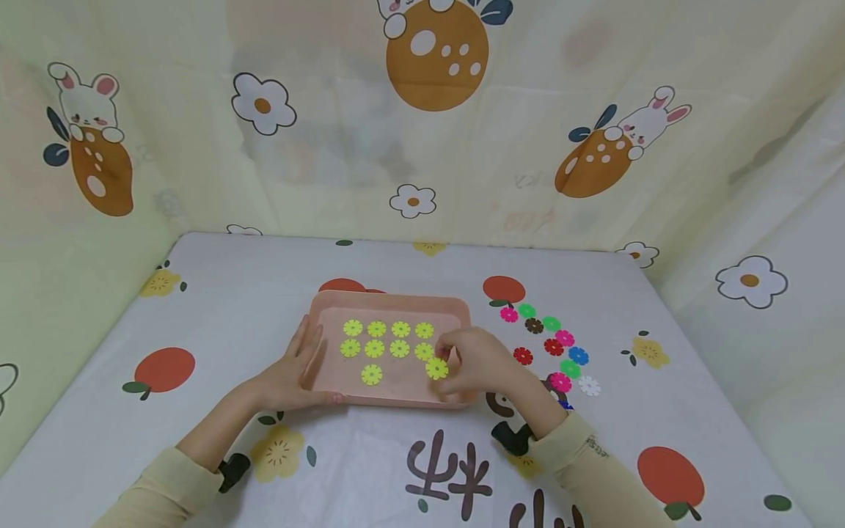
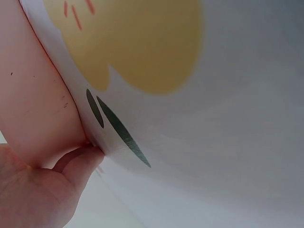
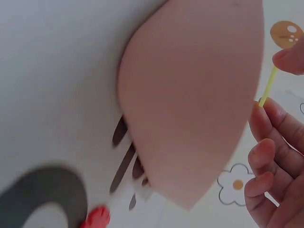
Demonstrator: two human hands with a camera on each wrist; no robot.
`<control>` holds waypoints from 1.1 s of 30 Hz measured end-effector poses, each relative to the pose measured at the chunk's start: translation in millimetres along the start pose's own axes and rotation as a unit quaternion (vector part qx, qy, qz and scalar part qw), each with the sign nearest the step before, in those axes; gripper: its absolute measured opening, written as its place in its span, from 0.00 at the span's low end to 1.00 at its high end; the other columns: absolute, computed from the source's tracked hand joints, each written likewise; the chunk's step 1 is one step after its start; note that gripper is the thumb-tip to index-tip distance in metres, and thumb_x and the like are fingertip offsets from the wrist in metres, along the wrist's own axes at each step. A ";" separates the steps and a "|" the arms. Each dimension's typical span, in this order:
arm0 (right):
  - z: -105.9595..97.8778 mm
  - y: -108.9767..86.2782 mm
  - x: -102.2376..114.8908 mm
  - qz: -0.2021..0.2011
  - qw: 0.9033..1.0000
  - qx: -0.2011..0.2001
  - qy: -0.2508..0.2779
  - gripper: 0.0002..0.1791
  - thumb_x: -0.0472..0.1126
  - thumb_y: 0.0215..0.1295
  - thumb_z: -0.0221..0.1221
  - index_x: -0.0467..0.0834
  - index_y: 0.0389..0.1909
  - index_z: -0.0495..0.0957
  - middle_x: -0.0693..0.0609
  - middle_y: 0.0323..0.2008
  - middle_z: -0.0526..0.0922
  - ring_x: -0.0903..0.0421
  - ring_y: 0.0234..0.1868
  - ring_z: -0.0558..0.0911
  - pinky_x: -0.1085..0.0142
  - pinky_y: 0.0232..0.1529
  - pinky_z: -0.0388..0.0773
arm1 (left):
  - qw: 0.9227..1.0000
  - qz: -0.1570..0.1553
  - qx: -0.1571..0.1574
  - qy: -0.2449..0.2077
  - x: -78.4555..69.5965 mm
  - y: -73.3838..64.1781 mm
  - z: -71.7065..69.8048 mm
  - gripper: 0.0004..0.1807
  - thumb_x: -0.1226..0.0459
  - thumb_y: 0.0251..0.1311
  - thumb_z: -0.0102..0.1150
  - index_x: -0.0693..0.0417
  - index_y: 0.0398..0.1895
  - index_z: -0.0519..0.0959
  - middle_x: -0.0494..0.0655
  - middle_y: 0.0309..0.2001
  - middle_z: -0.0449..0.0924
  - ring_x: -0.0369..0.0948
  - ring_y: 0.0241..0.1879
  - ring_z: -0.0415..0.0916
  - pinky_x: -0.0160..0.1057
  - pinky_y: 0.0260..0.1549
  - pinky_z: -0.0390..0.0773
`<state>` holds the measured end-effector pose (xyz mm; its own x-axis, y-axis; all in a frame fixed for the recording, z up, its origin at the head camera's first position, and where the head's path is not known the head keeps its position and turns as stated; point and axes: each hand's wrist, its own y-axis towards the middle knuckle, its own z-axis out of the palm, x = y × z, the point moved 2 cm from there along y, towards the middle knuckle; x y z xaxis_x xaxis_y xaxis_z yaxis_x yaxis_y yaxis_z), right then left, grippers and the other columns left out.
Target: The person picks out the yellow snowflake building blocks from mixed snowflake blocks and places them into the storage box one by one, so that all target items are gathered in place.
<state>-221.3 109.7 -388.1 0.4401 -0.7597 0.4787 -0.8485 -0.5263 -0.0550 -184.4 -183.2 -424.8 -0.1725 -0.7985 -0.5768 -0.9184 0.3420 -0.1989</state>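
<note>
A pink tray [image 1: 326, 308] lies on the table with several yellow-green flower discs [image 1: 388, 339] set in rows inside it. My right hand [image 1: 472, 361] reaches over the tray's right front corner and pinches one yellow-green disc [image 1: 436, 368] between thumb and fingers; the right wrist view shows that disc [image 3: 267, 86] edge-on above the tray's outer wall [image 3: 190, 99]. My left hand [image 1: 297, 370] rests against the tray's left side, its fingers flat along the rim and the thumb [image 2: 80, 164] at the front wall [image 2: 33, 104].
Loose flower discs in pink, green, red, blue, brown and white [image 1: 553, 345] lie in a cluster on the cloth to the right of the tray. A patterned cloth [image 1: 218, 293] covers the table, and printed curtains [image 1: 422, 125] close it in at the back and both sides.
</note>
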 end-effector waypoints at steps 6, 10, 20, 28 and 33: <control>9.6 10.5 10.2 -0.001 1.000 0.000 0.002 0.15 0.50 0.37 0.71 0.51 0.24 0.75 0.60 0.22 0.76 0.59 0.25 0.72 0.68 0.22 0.70 | 1.000 -0.003 -0.001 -0.003 -0.9 0.0 -0.5 0.66 0.35 0.40 0.61 0.56 0.71 0.33 0.55 0.69 0.16 0.62 0.67 0.36 0.64 0.54 0.58; 16.5 15.8 13.6 -0.009 1.000 -0.001 -0.002 0.14 0.48 0.37 0.71 0.51 0.23 0.76 0.61 0.22 0.75 0.60 0.26 0.72 0.69 0.22 0.71 | 1.000 -0.007 -0.001 -0.004 0.1 0.3 0.4 0.66 0.35 0.40 0.61 0.56 0.71 0.33 0.54 0.70 0.16 0.62 0.67 0.37 0.64 0.54 0.58; 33.2 24.8 22.3 0.003 1.000 0.004 -0.005 0.16 0.48 0.38 0.71 0.48 0.27 0.78 0.61 0.23 0.75 0.61 0.28 0.72 0.72 0.26 0.72 | 1.000 -0.015 0.003 -0.013 1.1 0.1 0.2 0.67 0.35 0.40 0.62 0.54 0.71 0.32 0.53 0.70 0.16 0.63 0.67 0.39 0.65 0.53 0.59; 40.8 32.2 26.0 0.016 0.999 -0.010 -0.028 0.16 0.50 0.38 0.71 0.47 0.27 0.78 0.61 0.20 0.74 0.61 0.26 0.71 0.72 0.27 0.71 | 1.000 -0.013 0.001 -0.012 1.8 0.3 0.2 0.67 0.35 0.39 0.62 0.54 0.71 0.32 0.53 0.70 0.16 0.63 0.67 0.39 0.64 0.53 0.60; 44.4 34.4 25.3 0.026 0.999 0.000 -0.029 0.16 0.48 0.38 0.71 0.47 0.28 0.79 0.60 0.20 0.74 0.60 0.27 0.72 0.72 0.27 0.71 | 1.000 -0.009 0.001 -0.011 1.1 -0.4 -0.4 0.66 0.35 0.40 0.62 0.55 0.71 0.32 0.54 0.70 0.16 0.63 0.66 0.39 0.64 0.53 0.60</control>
<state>-226.3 55.4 -416.7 0.4116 -0.8068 0.4240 -0.8708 -0.4854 -0.0782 -184.4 -184.4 -425.1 -0.1469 -0.7933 -0.5909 -0.9205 0.3283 -0.2118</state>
